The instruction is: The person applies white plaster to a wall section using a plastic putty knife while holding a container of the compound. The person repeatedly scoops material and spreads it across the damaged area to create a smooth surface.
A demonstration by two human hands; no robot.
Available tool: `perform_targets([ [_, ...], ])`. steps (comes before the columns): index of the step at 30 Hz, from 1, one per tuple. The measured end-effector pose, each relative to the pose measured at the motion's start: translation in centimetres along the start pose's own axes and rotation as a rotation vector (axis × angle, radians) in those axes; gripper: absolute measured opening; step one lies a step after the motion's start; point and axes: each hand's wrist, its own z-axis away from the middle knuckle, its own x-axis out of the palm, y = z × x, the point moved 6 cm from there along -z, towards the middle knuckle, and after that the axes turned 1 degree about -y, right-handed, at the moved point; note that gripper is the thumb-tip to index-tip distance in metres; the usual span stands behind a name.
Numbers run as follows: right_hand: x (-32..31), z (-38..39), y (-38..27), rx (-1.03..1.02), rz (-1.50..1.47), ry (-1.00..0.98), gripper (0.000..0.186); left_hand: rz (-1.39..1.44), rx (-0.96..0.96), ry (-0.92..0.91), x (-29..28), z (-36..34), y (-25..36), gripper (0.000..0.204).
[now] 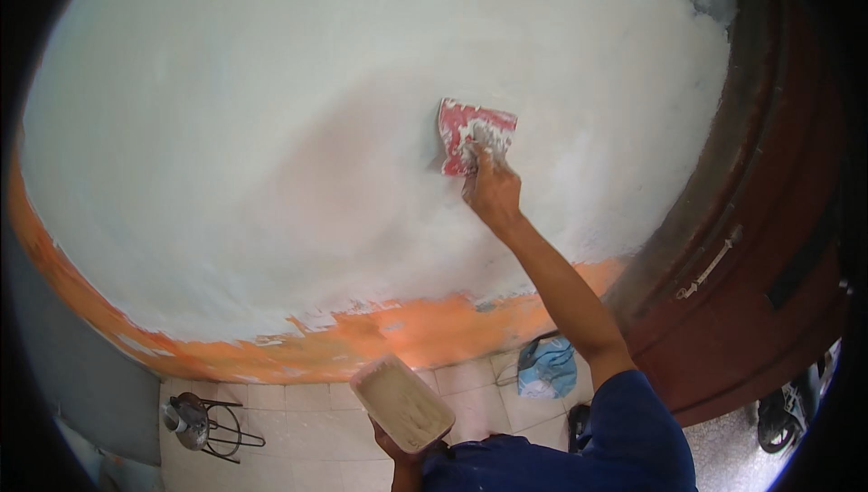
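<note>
My right hand [495, 193] is closed around a red putty spreader [457, 128], its arm stretched up and forward. Whitish putty smears cover much of the spreader, which lies close against the pale, putty-coated wall [226, 112]. Low and near my body, my left hand [387, 447] grips a shallow rectangular tub [358, 387] from its side and underneath; part of that hand is hidden. Inside the tub is beige-grey putty [407, 406]. A pinkish patch shows through the wall's coat left of the spreader.
An uneven orange band [398, 329] runs along the wall's bottom above the tiled floor [312, 433]. A round stool [192, 433] with a metal container on it stands at lower left. A blue bag [547, 368] lies by the wall. To the right is a brown-red door [737, 320].
</note>
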Motion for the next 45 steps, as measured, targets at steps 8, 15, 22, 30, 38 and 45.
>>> perform_targets([
  [8, 2.3, 11.3, -5.2, -0.073, -0.009, -0.246, 0.041, 0.029, 0.009, -0.061, -1.0, -1.0, -1.1, 0.073],
  [15, -5.8, 2.0, -0.6, 0.083, -0.079, -0.038, 0.026, 0.299, -0.113, -0.012, 0.6, -0.5, -0.4, 0.071],
  [22, -3.3, -3.7, 3.1, 0.104, 0.129, -0.093, 0.053, 0.155, -0.069, -0.041, 0.1, -1.1, -1.0, 0.074],
  [30, 0.5, 9.1, -5.8, -0.083, -0.140, -0.310, 0.051, 0.299, -0.107, -0.079, -0.6, -1.8, -1.2, 0.058],
  [38, -3.0, -1.8, -2.8, -0.078, -0.026, 0.066, 0.054, -0.065, -0.003, -0.166, -2.1, -1.9, -0.7, 0.065],
  [45, 3.6, 4.3, -3.5, -0.043, 0.110, -0.184, 0.047, -0.025, -0.008, 0.005, -0.7, -1.3, 0.6, 0.086],
])
